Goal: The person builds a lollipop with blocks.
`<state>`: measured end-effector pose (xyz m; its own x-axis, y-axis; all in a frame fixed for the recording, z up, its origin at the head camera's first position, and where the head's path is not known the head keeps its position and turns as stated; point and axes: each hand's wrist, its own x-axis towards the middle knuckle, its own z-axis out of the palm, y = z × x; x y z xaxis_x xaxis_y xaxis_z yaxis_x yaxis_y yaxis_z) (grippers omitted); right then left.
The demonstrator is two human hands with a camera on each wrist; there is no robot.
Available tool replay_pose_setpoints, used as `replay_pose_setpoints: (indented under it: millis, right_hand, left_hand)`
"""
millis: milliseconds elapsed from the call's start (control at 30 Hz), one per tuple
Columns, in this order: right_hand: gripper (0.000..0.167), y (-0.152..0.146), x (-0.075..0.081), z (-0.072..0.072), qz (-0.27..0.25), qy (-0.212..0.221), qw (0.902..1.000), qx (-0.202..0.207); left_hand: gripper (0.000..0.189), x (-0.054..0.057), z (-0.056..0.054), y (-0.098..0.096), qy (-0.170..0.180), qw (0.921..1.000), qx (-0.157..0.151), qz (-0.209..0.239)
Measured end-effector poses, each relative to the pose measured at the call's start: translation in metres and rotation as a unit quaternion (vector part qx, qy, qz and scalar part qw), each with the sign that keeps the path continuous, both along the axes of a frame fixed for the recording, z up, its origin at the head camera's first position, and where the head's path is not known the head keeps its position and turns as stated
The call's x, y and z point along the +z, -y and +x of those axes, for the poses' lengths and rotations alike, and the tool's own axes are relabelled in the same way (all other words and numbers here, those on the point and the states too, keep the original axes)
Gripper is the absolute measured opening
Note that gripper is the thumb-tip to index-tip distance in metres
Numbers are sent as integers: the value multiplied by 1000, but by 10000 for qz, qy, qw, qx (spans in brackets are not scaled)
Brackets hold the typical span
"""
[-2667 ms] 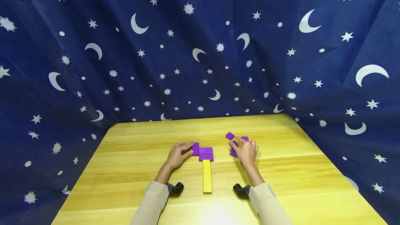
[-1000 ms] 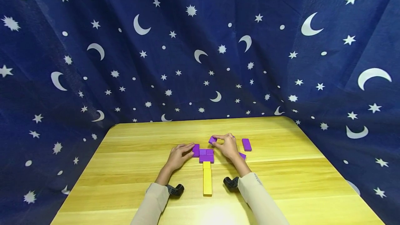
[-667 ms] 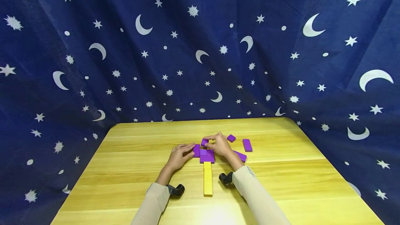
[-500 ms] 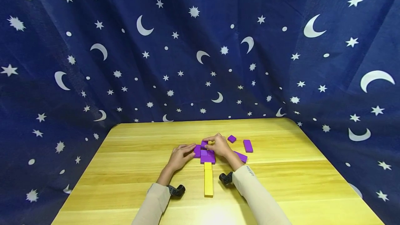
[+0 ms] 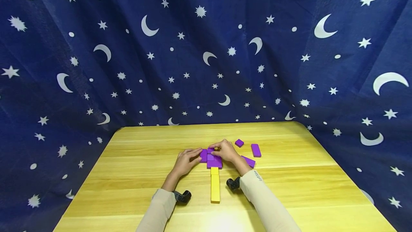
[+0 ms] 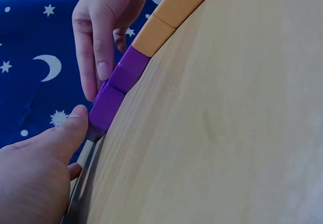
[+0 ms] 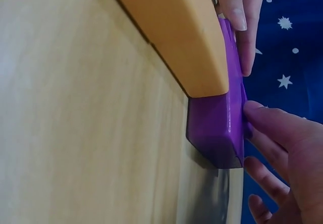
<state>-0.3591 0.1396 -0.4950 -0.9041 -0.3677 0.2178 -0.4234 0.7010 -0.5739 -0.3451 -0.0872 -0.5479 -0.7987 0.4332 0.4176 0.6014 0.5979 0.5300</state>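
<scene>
In the head view, my left hand touches the left side of an upright purple block with fairly straight fingers and thumb. A small purple block is pinched between thumb and index finger of my right hand, low over the assembled pieces. Below it sit small purple squares, partly covered by the right thumb, and a wide purple block. A short yellow block and a long yellow block run toward me from there. In the left wrist view, the left thumb lies against purple.
Loose on the wooden table, right of the right hand, are a small purple square, a purple rectangle and another purple rectangle close by the right wrist. A blue star-and-moon curtain hangs behind and at both sides.
My right hand has carried the small purple block leftward from the loose pieces and lowered it above the purple squares beside the upright block. The left hand has stayed at that block.
</scene>
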Motion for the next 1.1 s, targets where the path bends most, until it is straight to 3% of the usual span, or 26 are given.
replay_pose_setpoints:
  millis: [467, 867, 1100]
  right_hand:
    - [27, -2, -2, 1, -381, 337, 9971, 566]
    - [31, -3, -7, 5, -968, 672, 9924, 363]
    - [35, -11, -7, 2, -1565, 858, 9836, 260]
  left_hand:
    - [43, 2, 0, 0, 13, 10000, 6, -56]
    - [43, 2, -1, 0, -12, 9999, 34, -95]
    - [42, 2, 1, 0, -137, 9999, 1, -63]
